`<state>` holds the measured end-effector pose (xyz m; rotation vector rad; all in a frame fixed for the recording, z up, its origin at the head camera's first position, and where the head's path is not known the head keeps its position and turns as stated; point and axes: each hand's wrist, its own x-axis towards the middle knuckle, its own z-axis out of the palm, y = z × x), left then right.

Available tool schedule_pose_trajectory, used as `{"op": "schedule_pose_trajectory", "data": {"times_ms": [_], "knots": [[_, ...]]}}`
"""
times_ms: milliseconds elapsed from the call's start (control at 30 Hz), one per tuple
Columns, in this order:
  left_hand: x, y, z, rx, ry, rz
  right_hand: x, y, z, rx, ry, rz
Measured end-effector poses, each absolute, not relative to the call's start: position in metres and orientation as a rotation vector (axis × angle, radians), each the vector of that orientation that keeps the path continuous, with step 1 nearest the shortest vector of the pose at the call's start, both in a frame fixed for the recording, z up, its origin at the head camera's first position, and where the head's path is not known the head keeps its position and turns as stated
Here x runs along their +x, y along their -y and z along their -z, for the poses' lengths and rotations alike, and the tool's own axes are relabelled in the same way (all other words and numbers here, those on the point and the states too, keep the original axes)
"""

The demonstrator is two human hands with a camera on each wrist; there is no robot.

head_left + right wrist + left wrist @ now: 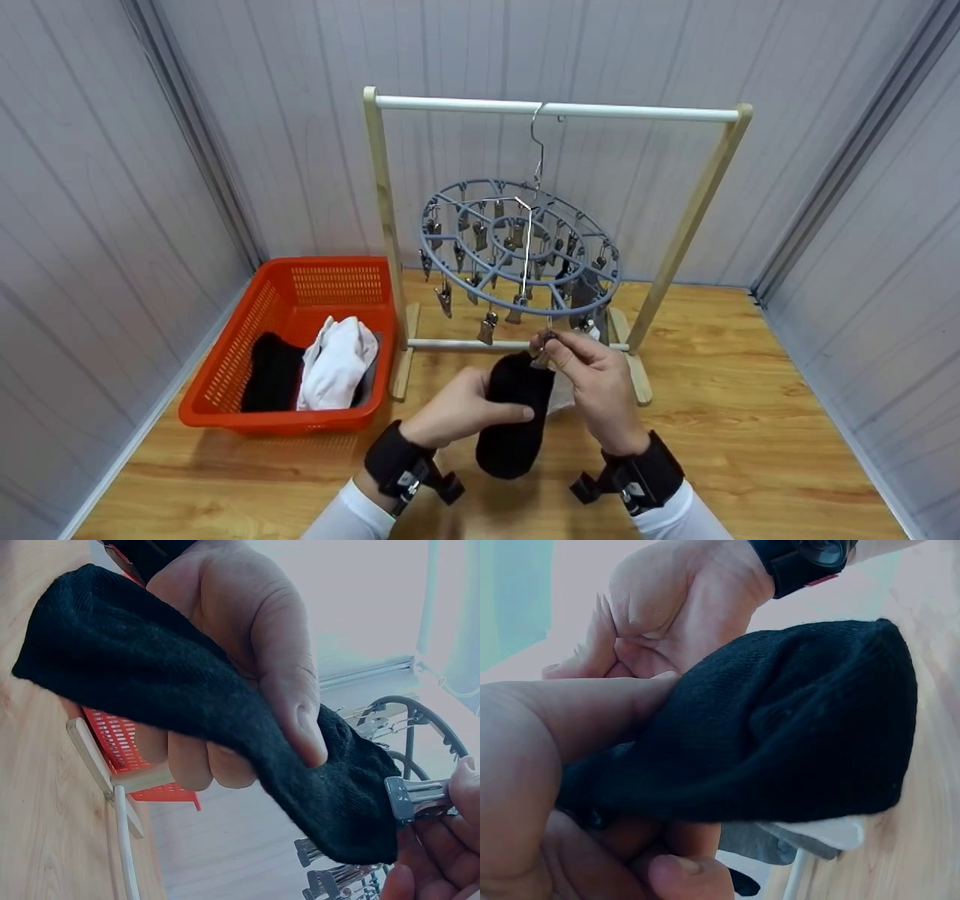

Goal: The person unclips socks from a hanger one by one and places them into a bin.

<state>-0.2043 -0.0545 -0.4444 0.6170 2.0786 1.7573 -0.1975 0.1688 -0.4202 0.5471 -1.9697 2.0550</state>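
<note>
My left hand [469, 409] grips a black sock [514, 442] around its middle, thumb lying across the front. The sock's toe end hangs down below that hand. With thumb and fingers my right hand [600, 382] pinches a metal clip [420, 796] at the sock's upper edge. In the right wrist view the clip's jaws sit on the sock's edge. This clip hangs from the front of a round grey drying hanger [480, 285], which tilts down toward the right. Grey and white socks [592, 300] hang behind my right hand at the hanger's right side, partly hidden.
An orange basket [217, 416] stands at the left, holding a black sock [270, 375] and a white sock [337, 367]. The hanger's hook sits on the white bar [465, 105] of a wooden-legged rack [690, 232]. Several bare clips [487, 328] dangle from the hanger. Panelled walls enclose the wooden surface.
</note>
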Motion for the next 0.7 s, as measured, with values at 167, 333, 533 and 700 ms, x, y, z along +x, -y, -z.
{"op": "schedule_pose_trajectory", "data": {"times_ms": [167, 333, 533, 700], "knots": [[-0.206, 0.058, 0.444, 0.622, -2.141, -1.735, -0.198, -0.167, 0.42, 0.571, 1.873, -2.11], [-0.207, 0.061, 0.444, 0.64, -2.208, -1.714, -0.199, -0.166, 0.42, 0.56, 1.846, -2.087], [-0.208, 0.066, 0.443, 0.647, -2.325, -1.66, -0.198, -0.167, 0.422, 0.516, 1.876, -2.026], [-0.209, 0.073, 0.439, 0.635, -2.39, -1.64, -0.197, -0.166, 0.422, 0.468, 1.88, -1.968]]}}
